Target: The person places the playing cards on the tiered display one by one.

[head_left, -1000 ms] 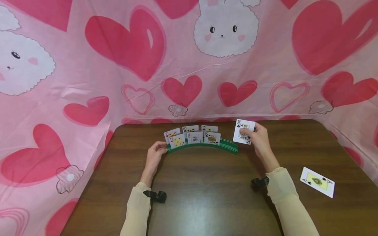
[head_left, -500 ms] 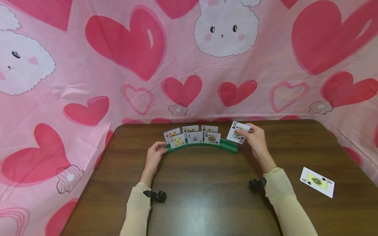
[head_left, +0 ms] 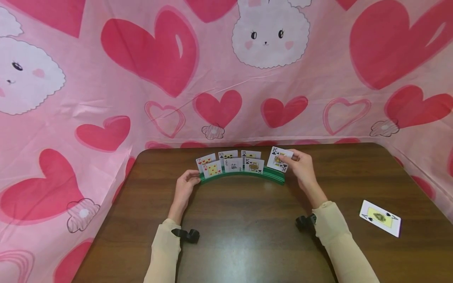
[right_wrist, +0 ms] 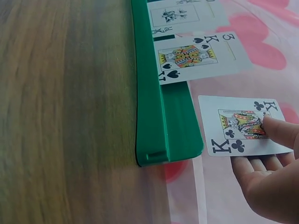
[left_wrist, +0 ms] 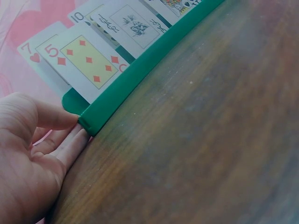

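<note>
A green curved card holder (head_left: pixel 274 175) stands on the table, bearing two rows of playing cards. My left hand (head_left: pixel 185 186) holds its left end, fingertips against the end in the left wrist view. The front row has a five of diamonds (left_wrist: pixel 85 60), a joker (left_wrist: pixel 133 25) and a king of spades (right_wrist: pixel 187 57). Behind these show a seven of hearts (head_left: pixel 203 159), a ten (head_left: pixel 228 153) and a three (head_left: pixel 252 153), partly hidden. My right hand (head_left: pixel 302 169) pinches a king of clubs (right_wrist: pixel 240 123), thumb on its face, just above the holder's right end.
An ace of spades (head_left: pixel 380 218) lies face up on the brown wooden table (head_left: pixel 240 228), to the right of my right forearm. A pink cloth (head_left: pixel 219 78) with hearts and rabbit faces hangs behind the table and at its sides.
My right hand has moved left with the king of clubs, from beside the holder to over its right end. The card has tilted clockwise. My left hand has stayed in place.
</note>
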{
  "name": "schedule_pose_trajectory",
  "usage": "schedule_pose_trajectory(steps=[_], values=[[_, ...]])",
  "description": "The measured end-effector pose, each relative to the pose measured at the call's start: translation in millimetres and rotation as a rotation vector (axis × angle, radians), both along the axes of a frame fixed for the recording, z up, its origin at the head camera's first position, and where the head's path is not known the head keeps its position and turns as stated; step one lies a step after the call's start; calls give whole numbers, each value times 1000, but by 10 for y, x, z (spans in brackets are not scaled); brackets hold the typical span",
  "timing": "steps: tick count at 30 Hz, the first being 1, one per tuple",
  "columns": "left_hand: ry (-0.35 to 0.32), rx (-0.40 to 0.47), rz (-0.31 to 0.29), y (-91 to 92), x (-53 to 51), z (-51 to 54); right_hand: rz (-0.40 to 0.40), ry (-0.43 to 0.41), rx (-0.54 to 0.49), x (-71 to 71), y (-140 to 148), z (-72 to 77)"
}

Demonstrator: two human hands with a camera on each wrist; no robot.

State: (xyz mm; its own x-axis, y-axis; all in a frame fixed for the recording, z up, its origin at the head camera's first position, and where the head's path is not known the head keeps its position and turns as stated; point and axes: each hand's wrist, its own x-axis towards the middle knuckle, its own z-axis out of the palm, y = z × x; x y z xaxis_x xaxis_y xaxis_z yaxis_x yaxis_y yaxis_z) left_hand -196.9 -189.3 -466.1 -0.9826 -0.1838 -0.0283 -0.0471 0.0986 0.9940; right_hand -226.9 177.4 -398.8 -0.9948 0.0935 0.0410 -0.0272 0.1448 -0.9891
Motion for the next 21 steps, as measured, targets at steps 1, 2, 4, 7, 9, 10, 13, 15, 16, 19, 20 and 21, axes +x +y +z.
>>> schedule_pose_trajectory(steps=[1,2,4,7,9,10,13,15,16,19,20,21], values=[[2,-2,0,-1,-1,-3,4,1,-4,0,-5,-9],[3,-1,2,-2,-1,-5,6,1,-10,0,-13,-15],[6,-6,2,-1,0,-5,11,-3,-17,0,-25,-29],[8,-5,2,1,0,-3,14,-8,-18,0,-42,-46],[9,-6,1,1,1,-1,17,-10,-10,-1,-49,-56],[8,-6,1,1,1,-2,18,-11,-6,-1,-53,-61],[10,-5,0,0,-1,-4,23,-6,-9,-1,-66,-76],[12,-4,0,-1,-4,-8,28,-1,-11,-1,-74,-83],[12,-2,-1,-1,-6,-8,32,2,-10,-1,-77,-87],[7,13,-3,-1,-2,6,41,13,-10,1,-86,-93],[3,18,-5,-1,2,16,44,14,-9,3,-89,-93],[0,23,-7,1,8,31,46,13,-8,3,-91,-94]])
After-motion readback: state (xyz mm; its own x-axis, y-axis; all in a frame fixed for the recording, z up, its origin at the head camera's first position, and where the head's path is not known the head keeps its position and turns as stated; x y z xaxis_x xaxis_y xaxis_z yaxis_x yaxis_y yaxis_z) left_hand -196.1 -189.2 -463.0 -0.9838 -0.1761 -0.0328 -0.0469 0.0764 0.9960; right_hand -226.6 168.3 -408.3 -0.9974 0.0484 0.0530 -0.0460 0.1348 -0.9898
